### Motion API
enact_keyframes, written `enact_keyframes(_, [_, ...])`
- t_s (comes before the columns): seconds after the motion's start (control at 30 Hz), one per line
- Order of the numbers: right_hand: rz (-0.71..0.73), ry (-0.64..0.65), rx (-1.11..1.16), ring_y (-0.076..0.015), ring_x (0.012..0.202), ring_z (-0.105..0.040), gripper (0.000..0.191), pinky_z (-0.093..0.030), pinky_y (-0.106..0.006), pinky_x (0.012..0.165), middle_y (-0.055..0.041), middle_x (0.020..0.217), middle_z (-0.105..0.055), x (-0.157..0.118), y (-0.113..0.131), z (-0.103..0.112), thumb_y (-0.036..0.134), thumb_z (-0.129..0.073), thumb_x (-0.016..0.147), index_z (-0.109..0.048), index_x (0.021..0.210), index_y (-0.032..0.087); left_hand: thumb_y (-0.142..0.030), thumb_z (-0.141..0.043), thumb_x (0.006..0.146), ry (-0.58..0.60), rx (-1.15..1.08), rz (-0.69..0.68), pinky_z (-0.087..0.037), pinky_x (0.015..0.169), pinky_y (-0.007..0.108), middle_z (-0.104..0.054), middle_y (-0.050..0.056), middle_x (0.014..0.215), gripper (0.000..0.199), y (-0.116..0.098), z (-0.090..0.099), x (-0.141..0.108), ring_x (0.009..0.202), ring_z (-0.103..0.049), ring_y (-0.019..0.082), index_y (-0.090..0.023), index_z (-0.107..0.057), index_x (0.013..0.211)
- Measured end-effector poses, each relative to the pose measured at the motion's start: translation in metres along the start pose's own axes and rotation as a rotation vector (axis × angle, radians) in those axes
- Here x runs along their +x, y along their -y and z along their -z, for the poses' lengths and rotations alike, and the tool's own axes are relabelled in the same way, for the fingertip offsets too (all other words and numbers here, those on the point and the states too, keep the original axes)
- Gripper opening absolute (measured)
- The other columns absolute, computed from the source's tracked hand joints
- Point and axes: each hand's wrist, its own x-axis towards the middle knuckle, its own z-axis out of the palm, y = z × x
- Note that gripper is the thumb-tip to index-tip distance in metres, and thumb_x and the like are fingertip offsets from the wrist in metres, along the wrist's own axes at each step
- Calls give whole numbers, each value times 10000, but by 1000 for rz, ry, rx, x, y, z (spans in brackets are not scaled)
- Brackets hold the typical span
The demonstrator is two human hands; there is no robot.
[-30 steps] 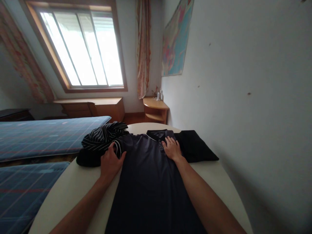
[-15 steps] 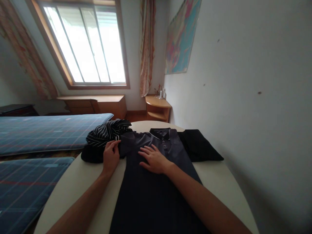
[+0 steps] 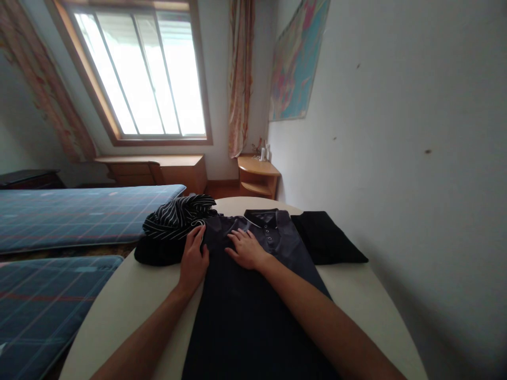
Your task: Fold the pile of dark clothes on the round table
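Note:
A dark polo shirt (image 3: pixel 257 316) lies front up on the round white table (image 3: pixel 130 311), its collar at the far end. My right hand (image 3: pixel 246 250) rests on the shirt's chest with its fingers spread. At the shirt's left edge is my left hand (image 3: pixel 195 258), its fingers bent a little and apart, touching the sleeve side; nothing shows gripped in it. Just beyond it sits a bunched black-and-white striped cloth (image 3: pixel 170 216) on top of a black cloth (image 3: pixel 158 250). A folded black garment (image 3: pixel 328 237) lies right of the collar.
Two plaid mattresses (image 3: pixel 87 214) stand left of the table. A wall (image 3: pixel 415 211) runs close along the right side. Behind the table are a small corner shelf (image 3: pixel 259 167), a wooden desk (image 3: pixel 182 161) and a window.
My left hand has moved right, its fingers have come off the sleeve's edge, and the sleeve is now folded inward. My right hand has shifted slightly away from me.

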Motion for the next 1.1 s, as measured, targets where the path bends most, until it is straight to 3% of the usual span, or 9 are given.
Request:
enact_keyframes(0.3, [-251,72,-53,-297,1452,-259,671,-160,-474,1175,-84,1588,-312,49,-49,-5,596,-251,980,-316,1530,217,-85,-363,923,60,5,-105,-332,1171,456,-399,110,1459,581,-1,-8,-7,1382,-384,236,-213,-353,1489])
enact_keyframes(0.53, [-410,125,-13,-371,1486,-72,690,-111,-554,1160,-55,1630,-196,67,-52,-15,607,-338,937,-338,1519,235,-20,-351,879,125,34,-193,-365,1150,455,-414,93,1488,681,1,-12,-8,1367,-412,234,-253,-318,1517])
enact_keyframes(0.63, [-428,24,64,-347,1439,-260,562,-231,-516,1126,-90,1542,-393,73,-50,-7,541,-312,968,-534,1370,217,25,-343,827,228,28,-256,-400,1127,421,-474,68,1459,734,-2,-11,-10,1321,-469,209,-269,-360,1499])
enact_keyframes(0.7, [-448,-62,180,-305,1277,-498,585,-369,-443,1038,-125,1335,-603,76,-50,3,560,-241,986,-627,1226,190,41,-341,799,309,13,-293,-428,1105,392,-516,50,1429,748,-5,-10,-11,1295,-501,190,-275,-401,1474])
enact_keyframes(0.77, [-445,-48,349,-261,1044,-641,685,-459,-371,910,-123,1085,-714,78,-50,12,633,-187,976,-664,1125,165,41,-359,779,367,-8,-323,-456,1078,375,-546,40,1403,743,-8,-9,-11,1268,-532,182,-278,-437,1446])
enact_keyframes(0.83, [-400,44,476,-239,908,-673,725,-491,-328,818,-107,956,-735,76,-49,19,708,-241,937,-691,1040,149,28,-391,774,398,-31,-338,-480,1049,364,-562,44,1383,713,-10,-8,-12,1234,-564,183,-274,-467,1416])
enact_keyframes(0.9, [-372,117,489,-238,897,-671,646,-498,-308,786,-102,965,-733,72,-47,22,721,-453,864,-699,1018,144,-2,-430,800,420,-48,-343,-503,1016,354,-584,49,1350,632,-12,-7,-12,1187,-596,186,-269,-510,1368])
enact_keyframes(1.0, [-368,139,384,-236,954,-659,511,-497,-290,806,-83,1068,-715,63,-44,21,485,-733,757,-658,1155,173,-83,-508,849,439,-40,-336,-502,1011,384,-593,61,1324,489,-12,-6,-12,1173,-596,209,-262,-557,1301])
enact_keyframes(1.1, [-368,55,311,-210,968,-659,474,-486,-278,841,-76,1100,-700,56,-42,20,282,-673,810,-590,1266,186,-96,-570,807,418,-5,-279,-445,1071,458,-544,87,1375,542,-8,-6,-12,1257,-523,256,-242,-529,1328])
